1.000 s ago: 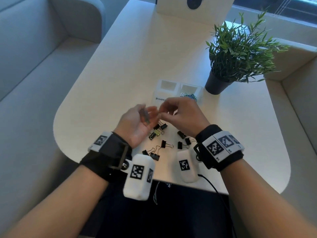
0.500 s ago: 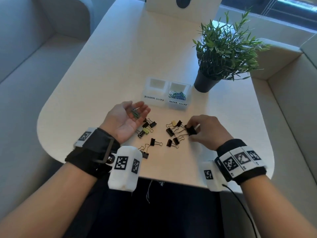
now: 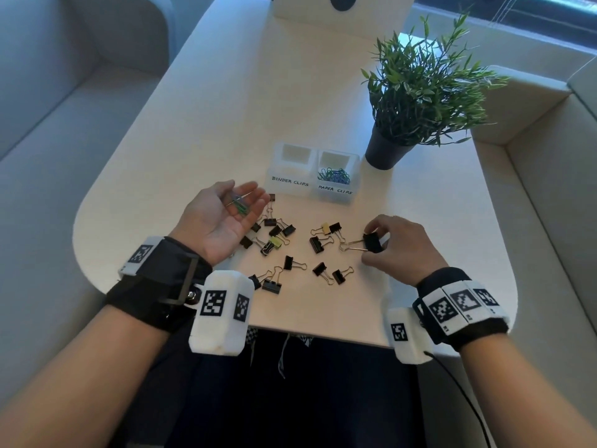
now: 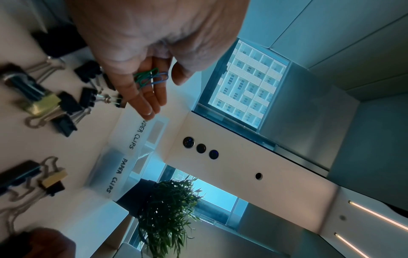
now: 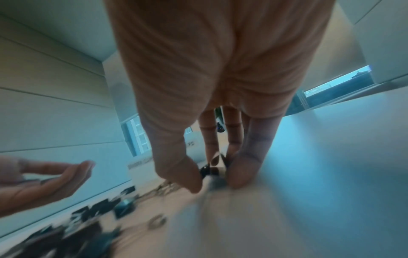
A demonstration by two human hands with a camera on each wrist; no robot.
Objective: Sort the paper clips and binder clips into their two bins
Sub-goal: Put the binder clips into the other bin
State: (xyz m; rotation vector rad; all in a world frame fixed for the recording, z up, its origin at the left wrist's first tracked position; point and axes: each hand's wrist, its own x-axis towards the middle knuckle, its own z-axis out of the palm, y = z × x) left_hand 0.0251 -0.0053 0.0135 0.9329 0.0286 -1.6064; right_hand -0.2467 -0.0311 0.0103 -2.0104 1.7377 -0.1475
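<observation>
At a pale table (image 3: 193, 130) w/ a potted plant (image 3: 420, 79) at its far right, a person sorts clips into two small labelled bins, the binder clips bin (image 3: 292, 169) on the left touching the paper clips bin (image 3: 336, 185). The binder bin looks empty; the paper clip bin already has a tangle of green and blue wire clips inside. Roughly a dozen-plus binder clips (image 3: 274, 234), mostly black w/ a couple of yellow ones, lie scattered between the bins and the table's near edge.

Step in hand, by the look of it: lift one binder clip and carry it to the left bin. Best done by pinching the black body rather than the wire handles, lifting straight up so neighbours aren't dragged, and keeping the other palm level.

The left hand (image 3: 223, 218) lies palm up, fingers nearly straight, just short of the binder bin; a few paper clips (image 4: 150, 77), green and blue, rest loose on the fingers, not gripped. The right hand (image 3: 400, 244) curls thumb and fingertips round a black binder clip (image 3: 371, 242) at the right of the scatter, handles pointing left; whether it's off the table, can't tell.
</observation>
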